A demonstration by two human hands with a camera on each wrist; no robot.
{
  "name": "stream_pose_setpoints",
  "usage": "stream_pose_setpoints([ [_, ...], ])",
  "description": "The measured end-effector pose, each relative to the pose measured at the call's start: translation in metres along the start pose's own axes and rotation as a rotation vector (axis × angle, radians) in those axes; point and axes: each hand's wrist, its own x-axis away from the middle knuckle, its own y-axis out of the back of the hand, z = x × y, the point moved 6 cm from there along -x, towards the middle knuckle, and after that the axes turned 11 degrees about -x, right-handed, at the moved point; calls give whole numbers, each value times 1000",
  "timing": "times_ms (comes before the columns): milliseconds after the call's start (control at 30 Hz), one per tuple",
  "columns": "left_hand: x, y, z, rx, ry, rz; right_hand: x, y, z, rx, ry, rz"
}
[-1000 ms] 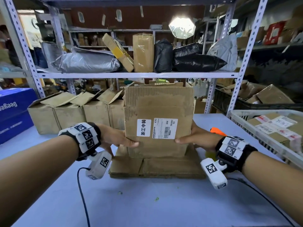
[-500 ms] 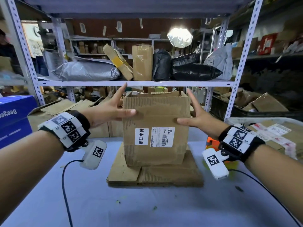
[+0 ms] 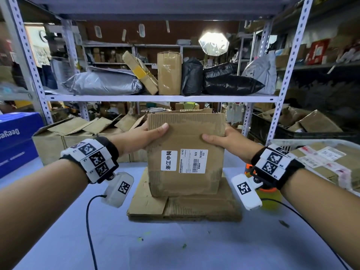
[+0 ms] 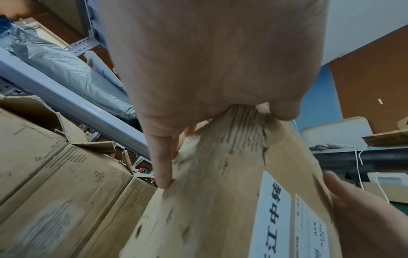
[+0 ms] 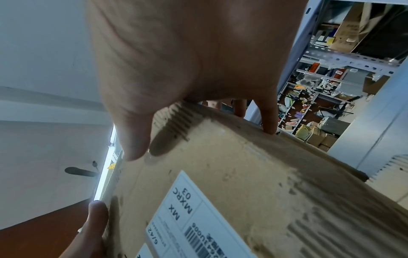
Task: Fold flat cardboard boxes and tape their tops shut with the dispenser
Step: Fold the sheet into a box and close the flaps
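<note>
A worn brown cardboard box (image 3: 185, 137) with two white shipping labels stands upright on a stack of flat cardboard (image 3: 185, 209) in the middle of the table. My left hand (image 3: 144, 135) grips its upper left corner, thumb on the front face and fingers round the side. My right hand (image 3: 226, 140) grips the upper right corner the same way. The left wrist view shows my left hand (image 4: 209, 69) pinching the box (image 4: 209, 192). In the right wrist view my right hand (image 5: 187, 52) clasps the box (image 5: 243, 165). An orange and yellow tape dispenser (image 3: 269, 197) sits behind my right wrist, mostly hidden.
A row of open cardboard boxes (image 3: 78, 137) lines the back left of the table, beside a blue carton (image 3: 17, 141). A white crate (image 3: 278, 142) of labelled parcels stands at the right. Metal shelf posts (image 3: 280, 98) and a loaded shelf rise behind. Cables trail across the table.
My hands rose from the lower sides of the box, opened flat beside its top, and now grip its upper corners with the thumbs on the front.
</note>
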Motion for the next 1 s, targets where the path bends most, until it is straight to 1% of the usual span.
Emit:
stream_pose_setpoints([
  [167, 2, 0, 1, 58, 63, -40, -2, 4, -7, -74, -25, -96],
  [267, -1, 1, 5, 91, 100, -59, -7, 7, -14, 7, -65, -113],
  [400, -6, 0, 9, 117, 170, -73, -12, 7, -17, -49, -37, -119],
  [500, -9, 1, 11, 112, 157, -115, -14, 10, -16, -90, -4, -168],
  [633, -12, 9, 12, 204, 102, -177, -17, 16, -15, -106, 13, -178],
  [733, -11, 9, 12, 185, 95, -160, -17, 15, -10, -35, 4, -139],
  [867, -9, 6, 12, 66, 113, -167, -19, 13, -5, 190, 30, -117],
  [933, -9, 5, 12, 58, 123, -175, -19, 13, -3, 273, 47, -118],
  [1000, -9, 5, 12, 55, 120, -175, -19, 12, 1, 339, 34, -83],
])
